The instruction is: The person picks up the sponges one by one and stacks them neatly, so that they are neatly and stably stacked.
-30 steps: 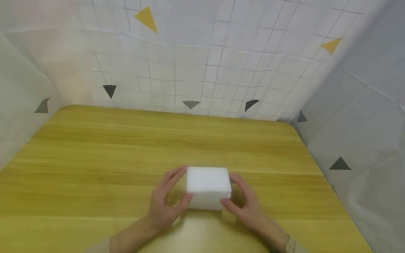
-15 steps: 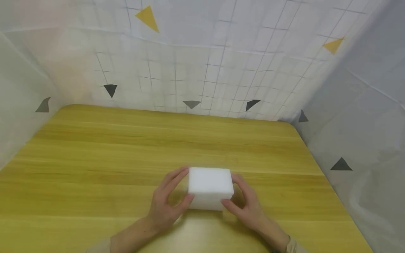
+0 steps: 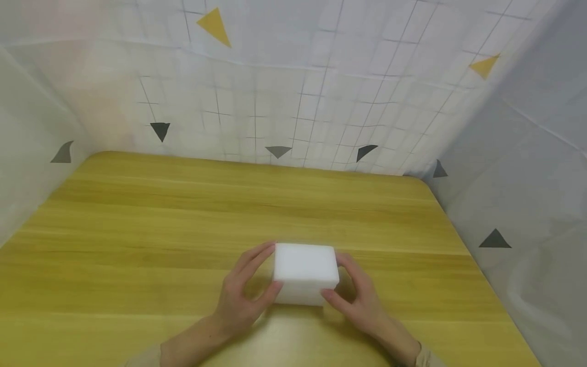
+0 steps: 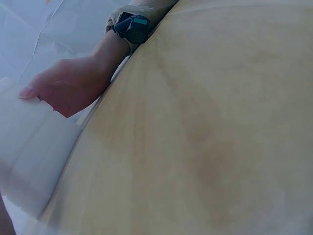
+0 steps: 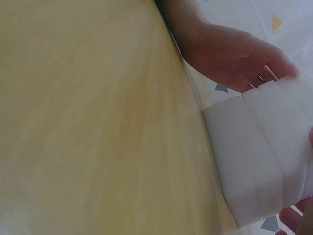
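A stack of white sponge-like blocks sits on the wooden table between both hands. Several layers show in the right wrist view, where the stack has seams between its blocks. My left hand holds the left side, thumb at the front edge and fingertips at the back corner. On the opposite side, my right hand grips with its thumb at the lower front and a finger toward the back. The top overhangs the lower part slightly at the right. Some right-hand fingers are hidden behind the stack.
The wooden table extends away from and around the stack. Pale cloth walls stand at the back, left and right, marked with grey and yellow triangles. A dark wrist device sits on the right wrist.
The upper part of the stack has shifted slightly right over the lower part. Both hands keep nearly the same place and hold, and the view has drifted a little.
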Available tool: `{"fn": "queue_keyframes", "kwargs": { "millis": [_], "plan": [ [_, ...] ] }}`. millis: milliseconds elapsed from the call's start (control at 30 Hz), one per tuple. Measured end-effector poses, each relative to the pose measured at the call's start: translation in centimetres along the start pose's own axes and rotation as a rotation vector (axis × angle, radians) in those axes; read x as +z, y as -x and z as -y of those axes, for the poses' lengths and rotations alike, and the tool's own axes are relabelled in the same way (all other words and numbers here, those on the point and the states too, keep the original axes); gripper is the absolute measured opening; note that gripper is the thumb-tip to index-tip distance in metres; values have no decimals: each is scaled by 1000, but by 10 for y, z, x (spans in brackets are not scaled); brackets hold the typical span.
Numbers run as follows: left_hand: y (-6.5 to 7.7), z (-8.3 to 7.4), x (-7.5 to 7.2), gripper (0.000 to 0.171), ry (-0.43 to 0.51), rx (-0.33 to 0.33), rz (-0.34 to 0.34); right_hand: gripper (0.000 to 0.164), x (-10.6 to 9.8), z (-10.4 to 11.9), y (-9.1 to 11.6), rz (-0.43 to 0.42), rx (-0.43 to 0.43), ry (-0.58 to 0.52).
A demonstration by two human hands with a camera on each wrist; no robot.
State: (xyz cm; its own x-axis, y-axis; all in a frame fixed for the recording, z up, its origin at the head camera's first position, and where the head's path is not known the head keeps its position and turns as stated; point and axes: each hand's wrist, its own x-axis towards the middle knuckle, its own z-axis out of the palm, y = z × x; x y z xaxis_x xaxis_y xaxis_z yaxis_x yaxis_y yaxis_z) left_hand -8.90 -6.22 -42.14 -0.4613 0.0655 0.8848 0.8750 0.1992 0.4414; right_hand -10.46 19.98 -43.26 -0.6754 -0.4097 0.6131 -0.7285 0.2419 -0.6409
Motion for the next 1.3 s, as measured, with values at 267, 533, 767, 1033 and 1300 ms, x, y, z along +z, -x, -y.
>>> {"fn": "queue_keyframes", "kwargs": {
  "millis": [267, 533, 767, 1033, 1300],
  "plan": [
    [0, -1, 0, 51, -8, -10, 9, 65, 0, 0, 0, -8, -22, 6],
    [5, 6, -1, 54, -13, -41, 36, 66, 1, -1, -1, -10, -30, 6],
    [9, 6, -2, 56, -6, -60, 54, 65, 1, -1, -1, -5, -27, 5],
    [10, 5, -3, 57, -12, -84, 71, 66, 0, 0, 1, -8, -6, 12],
    [11, 5, -2, 56, -16, -91, 68, 66, 0, 0, 1, -5, -16, -2]
  ]
}}
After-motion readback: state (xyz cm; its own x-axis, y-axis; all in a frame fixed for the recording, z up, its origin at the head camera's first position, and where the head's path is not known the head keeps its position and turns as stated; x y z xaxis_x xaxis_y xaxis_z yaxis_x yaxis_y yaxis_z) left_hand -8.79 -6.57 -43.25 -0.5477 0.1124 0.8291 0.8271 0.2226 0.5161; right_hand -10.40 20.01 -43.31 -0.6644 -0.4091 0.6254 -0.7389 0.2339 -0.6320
